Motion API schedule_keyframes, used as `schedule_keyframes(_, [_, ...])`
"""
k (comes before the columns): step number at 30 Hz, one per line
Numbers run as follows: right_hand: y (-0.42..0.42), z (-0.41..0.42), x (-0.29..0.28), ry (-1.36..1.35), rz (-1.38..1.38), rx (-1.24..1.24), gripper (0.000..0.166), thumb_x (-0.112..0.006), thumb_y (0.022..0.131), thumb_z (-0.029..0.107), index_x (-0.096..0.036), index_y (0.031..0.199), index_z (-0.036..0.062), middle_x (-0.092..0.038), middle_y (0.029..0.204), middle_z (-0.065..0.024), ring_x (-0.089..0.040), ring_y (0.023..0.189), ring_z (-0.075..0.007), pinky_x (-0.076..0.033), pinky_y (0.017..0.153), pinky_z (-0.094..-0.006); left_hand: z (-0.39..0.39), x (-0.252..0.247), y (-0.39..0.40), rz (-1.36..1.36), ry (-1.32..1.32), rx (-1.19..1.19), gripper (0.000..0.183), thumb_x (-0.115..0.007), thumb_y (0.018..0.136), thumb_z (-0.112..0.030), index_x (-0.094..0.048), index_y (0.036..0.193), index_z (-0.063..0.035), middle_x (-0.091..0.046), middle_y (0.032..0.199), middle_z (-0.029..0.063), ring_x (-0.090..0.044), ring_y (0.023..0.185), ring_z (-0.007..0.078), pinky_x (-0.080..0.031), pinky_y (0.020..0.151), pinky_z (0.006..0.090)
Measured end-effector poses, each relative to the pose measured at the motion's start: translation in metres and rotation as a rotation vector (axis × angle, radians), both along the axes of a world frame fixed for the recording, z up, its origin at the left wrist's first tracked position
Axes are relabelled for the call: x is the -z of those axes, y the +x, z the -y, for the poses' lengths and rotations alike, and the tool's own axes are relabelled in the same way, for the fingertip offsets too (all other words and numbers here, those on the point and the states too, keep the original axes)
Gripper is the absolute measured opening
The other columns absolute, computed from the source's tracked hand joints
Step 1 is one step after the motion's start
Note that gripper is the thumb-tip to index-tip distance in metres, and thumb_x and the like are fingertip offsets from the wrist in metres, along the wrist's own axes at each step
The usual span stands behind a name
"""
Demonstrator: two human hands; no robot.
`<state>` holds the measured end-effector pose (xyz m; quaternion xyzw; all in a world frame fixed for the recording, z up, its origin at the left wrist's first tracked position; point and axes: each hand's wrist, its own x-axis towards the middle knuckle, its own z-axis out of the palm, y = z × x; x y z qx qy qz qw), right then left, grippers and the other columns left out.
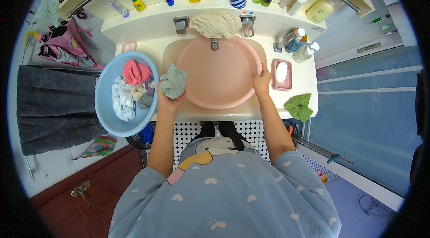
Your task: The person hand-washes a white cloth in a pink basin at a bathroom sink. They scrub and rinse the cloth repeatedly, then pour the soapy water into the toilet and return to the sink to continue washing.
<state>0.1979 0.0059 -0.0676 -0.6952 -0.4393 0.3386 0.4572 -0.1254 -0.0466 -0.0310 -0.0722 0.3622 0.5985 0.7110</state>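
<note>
A bunched pale green cloth [173, 82] rests in my left hand [170, 99], beside the left rim of a pink plastic basin [231, 105]. The basin sits in the sink under the tap [214, 44] and seems to hold some water. My right hand [262, 82] grips the basin's right rim. Left of my left hand stands a light blue basin [104, 110] with a coral cloth [136, 72], a white cloth [123, 98], a grey cloth [144, 101] and other small bunched fabrics inside.
A cream textured cloth [215, 24] drapes behind the tap. On the right counter are a white soap bar [281, 72] in a pink dish [282, 87], a green knitted cloth [299, 107] and a pump bottle [303, 54]. Several bottles line the back ledge. A dark towel [57, 107] hangs left.
</note>
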Motion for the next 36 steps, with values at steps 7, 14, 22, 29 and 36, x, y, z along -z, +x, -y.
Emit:
schedule_keyframes(7, [0.02,0.011,-0.004,-0.168,-0.309,0.022,0.047,-0.045,0.061,-0.01,-0.052,0.108,-0.0081,-0.06,0.091,-0.016,-0.058,0.076,-0.0204,-0.045,0.066,-0.0266,0.008,-0.039,0.007,0.015,0.011,0.039,0.04,-0.051,0.074,-0.041,-0.052,0.105,-0.0156,-0.056,0.101,0.0063,-0.056,0.088,0.0244,-0.05,0.071,0.0385])
schedule_keyframes(14, [0.033,0.014,0.026,-0.411,-0.482,0.072,0.043,-0.042,0.055,-0.014,-0.055,0.096,-0.0121,-0.057,0.077,-0.0151,-0.055,0.06,-0.0218,-0.046,0.049,-0.0284,0.008,-0.063,0.006,0.093,-0.003,0.01,0.045,-0.049,0.076,-0.044,-0.048,0.109,-0.0139,-0.054,0.105,0.0083,-0.055,0.09,0.0269,-0.05,0.072,0.0401])
schedule_keyframes(22, [0.029,0.013,0.015,-0.522,-0.621,-0.015,0.044,-0.045,0.056,-0.014,-0.049,0.1,-0.0164,-0.055,0.079,-0.0195,-0.058,0.067,-0.0283,-0.05,0.055,-0.0339,-0.004,-0.091,0.015,0.147,0.09,0.025,0.045,-0.046,0.078,-0.045,-0.049,0.109,-0.0126,-0.054,0.104,0.009,-0.055,0.09,0.0276,-0.05,0.073,0.0396])
schedule_keyframes(29, [0.018,0.007,0.032,-0.727,-0.323,-0.195,0.042,-0.052,0.057,-0.008,-0.051,0.099,-0.0142,-0.056,0.08,-0.0173,-0.057,0.064,-0.028,-0.046,0.05,-0.0298,-0.021,-0.111,0.016,0.163,0.079,-0.035,0.047,-0.046,0.077,-0.046,-0.049,0.109,-0.0113,-0.054,0.104,0.0096,-0.054,0.088,0.0281,-0.05,0.07,0.0378])
schedule_keyframes(36, [0.008,0.0,0.007,-1.022,-0.215,-0.628,0.015,-0.054,0.07,0.012,-0.052,0.058,0.0035,-0.046,0.048,-0.0053,-0.039,0.034,-0.0136,-0.028,0.029,-0.0264,-0.044,-0.145,0.021,0.149,0.22,0.034,0.051,-0.045,0.077,-0.049,-0.048,0.11,-0.01,-0.052,0.103,0.0122,-0.054,0.086,0.0286,-0.05,0.071,0.036])
